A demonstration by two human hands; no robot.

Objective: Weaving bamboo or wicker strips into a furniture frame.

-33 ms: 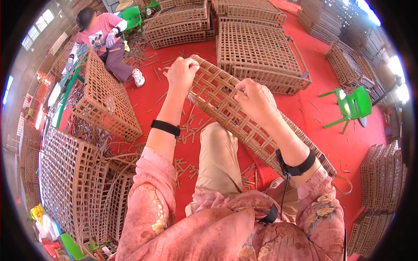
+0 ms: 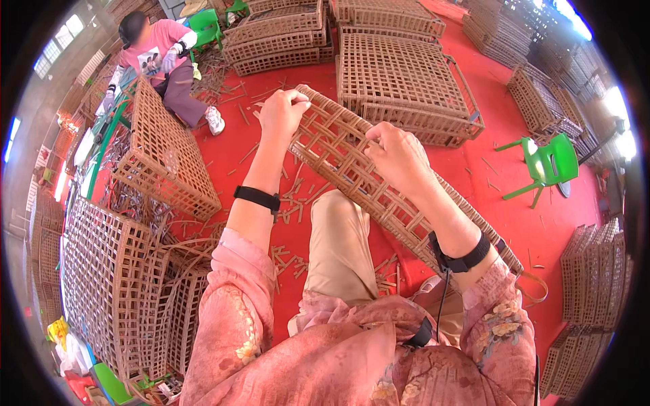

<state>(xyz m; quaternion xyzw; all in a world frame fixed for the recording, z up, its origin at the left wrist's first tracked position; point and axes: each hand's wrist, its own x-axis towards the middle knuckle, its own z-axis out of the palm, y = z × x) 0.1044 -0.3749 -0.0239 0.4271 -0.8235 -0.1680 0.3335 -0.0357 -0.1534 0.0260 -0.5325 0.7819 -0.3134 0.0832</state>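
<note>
A brown open-weave basket (image 2: 342,159) lies slantwise before me, from the upper middle down toward my right elbow. Its side is a lattice of flat strips with a thick bound edge. My left hand (image 2: 283,116) is closed at the far left end, thumb and fingertips on the corner of the weave. Further along, my right hand (image 2: 401,157) is closed in a pinch at the long edge, its fingers curled at the lattice. Whether a loose strip sits between those fingers is hidden. My right forearm covers part of the basket's near end.
Large woven baskets (image 2: 406,74) are stacked ahead, with more (image 2: 115,277) at my left. A seated person (image 2: 159,57) in pink with gloves is at the far left beside an upright basket (image 2: 162,159). A green chair (image 2: 552,162) stands right. Strip offcuts litter the red floor (image 2: 487,203).
My hands and the basket have hardly moved. The person at the far left has shifted a gloved hand slightly.
</note>
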